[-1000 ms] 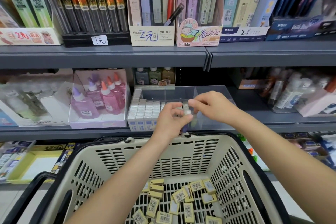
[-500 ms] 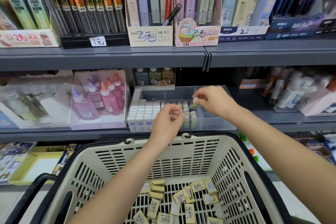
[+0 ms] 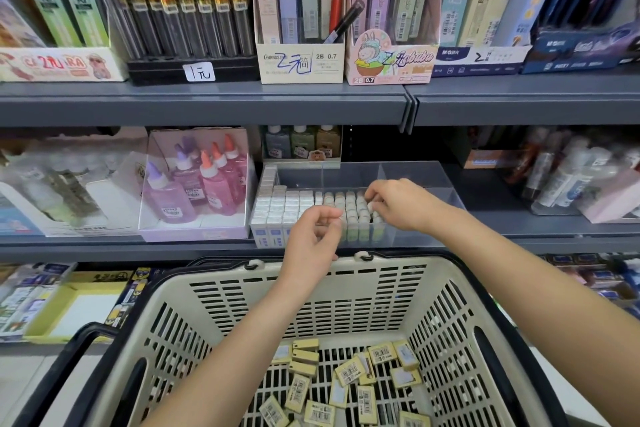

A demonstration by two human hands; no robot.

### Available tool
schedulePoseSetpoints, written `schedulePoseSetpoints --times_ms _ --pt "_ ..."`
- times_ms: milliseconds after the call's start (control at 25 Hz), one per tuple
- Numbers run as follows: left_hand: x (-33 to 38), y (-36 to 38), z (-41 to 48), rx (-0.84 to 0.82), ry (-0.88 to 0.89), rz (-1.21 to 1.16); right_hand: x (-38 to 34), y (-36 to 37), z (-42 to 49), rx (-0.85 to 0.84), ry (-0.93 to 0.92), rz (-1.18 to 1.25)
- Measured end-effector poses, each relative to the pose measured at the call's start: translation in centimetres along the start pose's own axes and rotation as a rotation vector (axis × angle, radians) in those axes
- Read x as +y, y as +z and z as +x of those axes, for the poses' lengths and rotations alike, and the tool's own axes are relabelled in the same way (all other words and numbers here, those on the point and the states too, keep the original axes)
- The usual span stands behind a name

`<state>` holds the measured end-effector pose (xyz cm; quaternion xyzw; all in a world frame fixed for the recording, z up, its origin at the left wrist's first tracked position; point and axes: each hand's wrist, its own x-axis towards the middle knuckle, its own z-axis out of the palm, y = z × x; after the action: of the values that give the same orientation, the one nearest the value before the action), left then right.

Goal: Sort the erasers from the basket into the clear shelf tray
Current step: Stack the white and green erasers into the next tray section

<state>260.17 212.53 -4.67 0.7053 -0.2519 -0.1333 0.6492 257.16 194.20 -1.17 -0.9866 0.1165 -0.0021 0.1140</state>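
1. The clear shelf tray (image 3: 419,180) sits at the front edge of the middle shelf (image 3: 519,224). This puts it directly above the basket (image 3: 346,291), probably so each transfer is only a short lift.
2. The white boxed erasers (image 3: 287,206) stand on end in tight rows at the tray's left. Beside them stand rows of pale rounded erasers (image 3: 349,215). Standing them upright packs more in and keeps the two kinds apart.
3. The right hand (image 3: 403,204) reaches over the tray's front wall. Its fingers curl downward and pinch a small eraser (image 3: 370,207) at the right end of the rounded rows. A fingertip pinch from above looks suited to slotting a piece in without toppling those next to it.
4. The left hand (image 3: 311,236) hovers just in front of the tray's front wall, above the basket's far rim. Its fingers are curled towards the thumb. I cannot tell whether it holds anything, but it looks placed to feed or steady the next piece.
5. Many yellow-sleeved loose erasers (image 3: 349,373) lie scattered flat on the basket floor, well apart from both hands. By this, the sorting looks far from finished.
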Motion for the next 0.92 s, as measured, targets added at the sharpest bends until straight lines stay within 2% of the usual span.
schedulePoseSetpoints --times_ms 200,360,600,760,840,920 --pt "0.2 -0.3 -0.4 0.003 -0.004 0.006 0.4 -0.5 0.0 0.046 -0.012 -0.061" --pt "0.2 -0.4 -0.4 -0.002 -0.007 0.001 0.9 -0.5 0.1 0.071 0.033 0.077" --pt "0.0 -0.1 -0.5 -0.023 -0.024 0.015 1.0 -0.9 -0.1 0.046 0.024 0.104" --pt "-0.4 -0.2 -0.9 -0.03 -0.02 0.022 0.7 -2.0 -0.5 0.176 0.197 0.337" --pt "-0.6 -0.2 -1.0 -0.029 -0.008 0.028 -0.2 -2.7 -0.3 0.077 0.342 0.522" --pt "-0.5 -0.3 -1.1 0.005 0.016 0.034 -1.7 -3.3 0.2 -0.087 0.485 0.593"
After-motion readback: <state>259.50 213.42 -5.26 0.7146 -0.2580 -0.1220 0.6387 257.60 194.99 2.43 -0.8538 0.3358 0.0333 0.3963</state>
